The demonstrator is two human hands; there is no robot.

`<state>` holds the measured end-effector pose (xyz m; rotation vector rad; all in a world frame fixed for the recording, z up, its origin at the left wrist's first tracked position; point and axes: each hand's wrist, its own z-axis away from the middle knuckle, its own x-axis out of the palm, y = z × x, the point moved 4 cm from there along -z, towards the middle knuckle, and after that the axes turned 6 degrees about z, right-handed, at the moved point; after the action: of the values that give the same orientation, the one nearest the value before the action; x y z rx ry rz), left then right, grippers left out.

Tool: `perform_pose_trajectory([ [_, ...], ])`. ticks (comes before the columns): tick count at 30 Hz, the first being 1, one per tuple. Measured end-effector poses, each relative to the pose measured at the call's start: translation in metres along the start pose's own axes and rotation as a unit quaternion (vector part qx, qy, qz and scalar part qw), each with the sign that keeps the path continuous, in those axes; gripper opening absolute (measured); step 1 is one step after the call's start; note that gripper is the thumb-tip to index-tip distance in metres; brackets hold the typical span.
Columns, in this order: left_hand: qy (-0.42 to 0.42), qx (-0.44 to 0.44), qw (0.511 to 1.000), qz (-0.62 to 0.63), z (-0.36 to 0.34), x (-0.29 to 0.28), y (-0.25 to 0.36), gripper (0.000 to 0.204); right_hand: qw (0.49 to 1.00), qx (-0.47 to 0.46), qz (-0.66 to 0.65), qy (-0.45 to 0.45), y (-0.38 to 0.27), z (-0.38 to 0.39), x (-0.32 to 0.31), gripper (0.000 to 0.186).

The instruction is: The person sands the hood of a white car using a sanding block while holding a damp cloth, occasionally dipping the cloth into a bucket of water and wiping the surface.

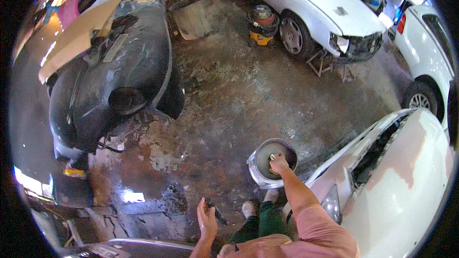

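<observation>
A silvery metal bucket (258, 176) stands on the floor just ahead of my feet, with greyish liquid inside. My right hand (278, 163) reaches down into its mouth, fingers closed round a small yellowish thing (273, 169) that may be a sponge or cloth; most of it is hidden by the hand. Lower and to the left, apart from the bucket, my left hand (206, 218) grips a dark, flat, elongated block (217, 212). Its exact kind cannot be made out.
Close on my right is a white car body (397, 177) with sanded patches. A dark car body (119, 67) with cardboard on it stands left. Farther off are a yellow-and-black shop vacuum (262, 26) and a white car (315, 5) by a stand (319, 64). The floor is stained.
</observation>
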<state>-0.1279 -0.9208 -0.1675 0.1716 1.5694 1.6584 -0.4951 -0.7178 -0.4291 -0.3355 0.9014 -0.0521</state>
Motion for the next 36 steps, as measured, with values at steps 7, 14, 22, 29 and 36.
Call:
perform_pose_trajectory([
  [7, 0.083, -0.104, 0.989, 0.06, -0.011, 0.034, -0.046, 0.06, 0.974, -0.045, 0.209, -0.078, 0.038, -0.069, 0.118, 0.047],
  [14, -0.005, -0.047, 0.999, 0.016, -0.045, 0.084, 0.017, 0.058, 0.979, -0.112, 0.154, -0.074, 0.039, -0.058, 0.117, 0.033],
  [22, -0.111, 0.04, 0.992, 0.049, -0.097, 0.122, 0.101, 0.067, 0.998, 0.01, -0.037, -0.055, -0.016, 0.041, -0.052, 0.043],
  [29, -0.295, 0.166, 0.934, 0.114, -0.138, 0.128, 0.146, 0.073, 0.976, 0.023, -0.178, 0.126, -0.021, 0.114, -0.053, 0.047],
  [36, -0.493, 0.231, 0.838, 0.039, -0.186, 0.123, 0.121, 0.058, 0.904, 0.175, -0.287, 0.266, -0.018, 0.277, -0.063, 0.054],
])
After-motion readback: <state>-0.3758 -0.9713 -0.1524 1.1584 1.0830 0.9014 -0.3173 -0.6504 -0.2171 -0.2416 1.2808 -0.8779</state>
